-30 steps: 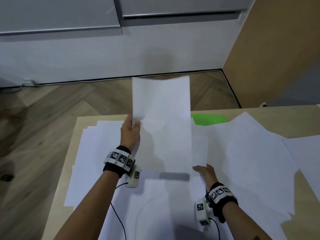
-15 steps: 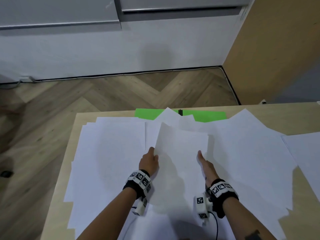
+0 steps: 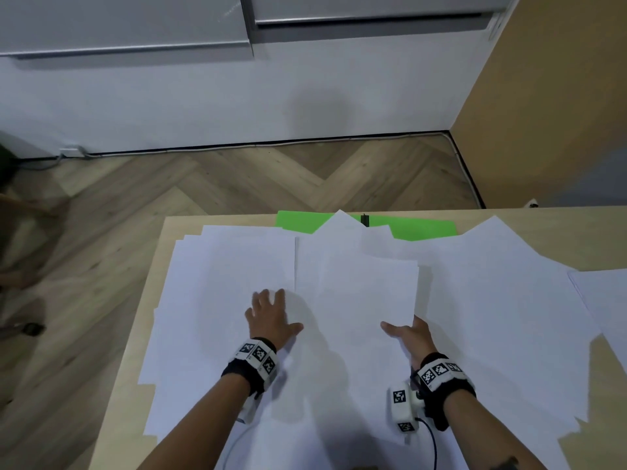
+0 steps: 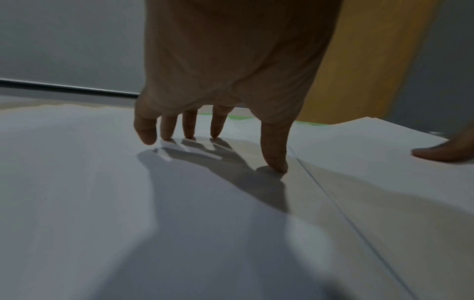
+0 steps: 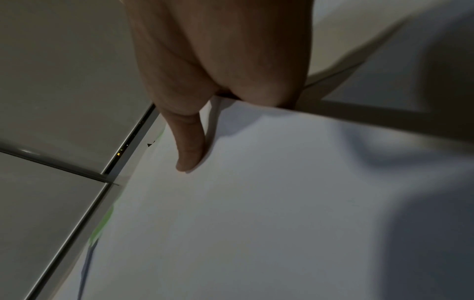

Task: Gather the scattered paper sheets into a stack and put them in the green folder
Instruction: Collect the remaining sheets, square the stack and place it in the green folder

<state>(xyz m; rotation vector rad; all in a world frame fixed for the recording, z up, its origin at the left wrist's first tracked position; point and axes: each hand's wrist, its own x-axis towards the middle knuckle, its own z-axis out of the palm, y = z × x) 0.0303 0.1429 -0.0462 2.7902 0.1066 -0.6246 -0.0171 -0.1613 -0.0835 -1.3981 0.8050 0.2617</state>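
Our left hand [image 3: 271, 317]: fingers spread, pressing the paper sheets [image 3: 220, 300]. Right hand [image 3: 409, 335]: pinches 1 raised sheet [image 3: 366, 293] corner; green folder [image 3: 420, 228] beyond.

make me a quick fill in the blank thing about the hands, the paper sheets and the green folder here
1. The left hand rests with its fingers spread on the ____ sheets.
2. The green folder lies at the table's ____ edge, partly covered by paper.
3. The right hand has its ____ lying on top of the middle sheet.

Missing words: paper; far; thumb
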